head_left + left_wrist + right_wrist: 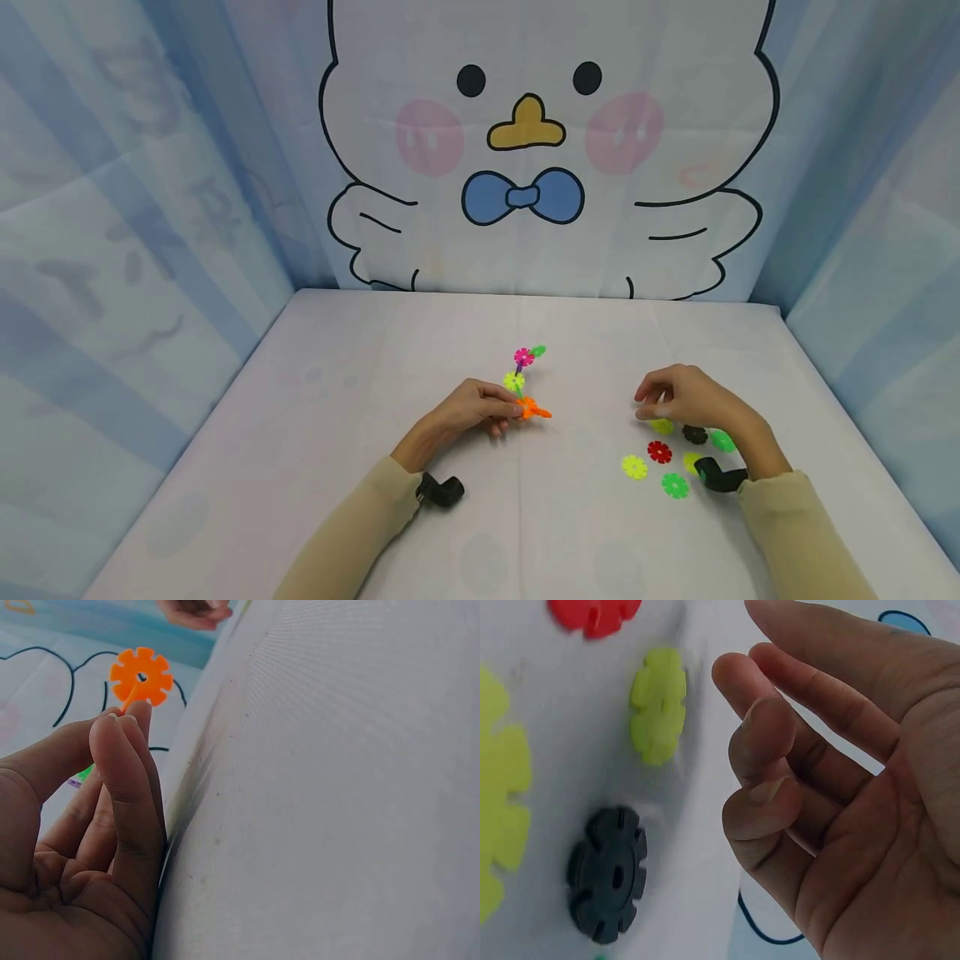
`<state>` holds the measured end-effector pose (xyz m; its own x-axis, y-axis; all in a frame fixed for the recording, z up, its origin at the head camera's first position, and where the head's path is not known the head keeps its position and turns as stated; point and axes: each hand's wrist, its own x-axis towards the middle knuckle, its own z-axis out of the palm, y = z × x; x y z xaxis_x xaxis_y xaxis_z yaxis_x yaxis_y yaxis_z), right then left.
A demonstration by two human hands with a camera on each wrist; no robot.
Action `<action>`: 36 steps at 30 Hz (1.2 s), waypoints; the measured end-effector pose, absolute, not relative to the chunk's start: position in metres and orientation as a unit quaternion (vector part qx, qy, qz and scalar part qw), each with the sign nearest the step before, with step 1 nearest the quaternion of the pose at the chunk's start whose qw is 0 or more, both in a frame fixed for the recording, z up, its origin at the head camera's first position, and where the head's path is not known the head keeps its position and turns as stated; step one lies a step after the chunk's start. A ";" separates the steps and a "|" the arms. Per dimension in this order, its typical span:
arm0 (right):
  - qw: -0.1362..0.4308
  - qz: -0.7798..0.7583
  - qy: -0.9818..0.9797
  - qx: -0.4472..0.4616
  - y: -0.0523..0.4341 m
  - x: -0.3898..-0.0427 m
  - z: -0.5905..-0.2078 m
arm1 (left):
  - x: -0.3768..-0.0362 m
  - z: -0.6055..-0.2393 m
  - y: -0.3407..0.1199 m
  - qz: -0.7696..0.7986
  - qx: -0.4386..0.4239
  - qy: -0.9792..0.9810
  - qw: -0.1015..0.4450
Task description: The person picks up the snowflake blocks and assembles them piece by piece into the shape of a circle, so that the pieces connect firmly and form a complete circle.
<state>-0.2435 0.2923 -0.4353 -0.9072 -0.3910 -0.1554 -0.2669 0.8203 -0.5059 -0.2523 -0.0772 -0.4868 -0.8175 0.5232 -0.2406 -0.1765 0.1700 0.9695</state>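
Note:
Between thumb and fingertips my left hand [472,407] pinches the orange end of a chain of notched plastic discs. Its orange disc [156,669] stands up beyond the fingertips in the left wrist view. From there the chain runs away over a yellow disc [513,381] to a pink disc [524,357] and a green disc [538,351]. My right hand [686,396] hovers at the far side of the loose discs, fingers loosely bent, thumb apart, holding nothing. Nearest it are a yellow disc [658,706] and a black disc [609,876].
Among the loose discs on the white table [375,358] are a red disc [660,452], a green disc [675,486] and a yellow disc [634,467]. Behind the table hangs a curtain [525,258] with a cartoon bird. Each wrist wears a black camera mount [444,492].

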 end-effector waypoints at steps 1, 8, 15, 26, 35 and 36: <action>0.131 -0.242 0.946 -0.168 0.295 -0.243 -0.435 | -0.252 -0.487 -0.077 0.633 0.121 0.713 0.276; 0.160 -0.239 0.945 -0.153 0.312 -0.238 -0.436 | -0.253 -0.488 -0.077 0.633 0.121 0.713 0.274; 0.176 -0.234 0.945 -0.148 0.317 -0.240 -0.439 | -0.254 -0.488 -0.077 0.631 0.119 0.715 0.277; 0.176 -0.232 0.947 -0.139 0.311 -0.238 -0.438 | -0.254 -0.490 -0.077 0.628 0.122 0.717 0.276; 0.170 -0.235 0.946 -0.143 0.312 -0.238 -0.437 | -0.254 -0.488 -0.077 0.631 0.121 0.714 0.280; 0.169 -0.236 0.946 -0.147 0.312 -0.238 -0.436 | -0.254 -0.488 -0.077 0.631 0.120 0.714 0.280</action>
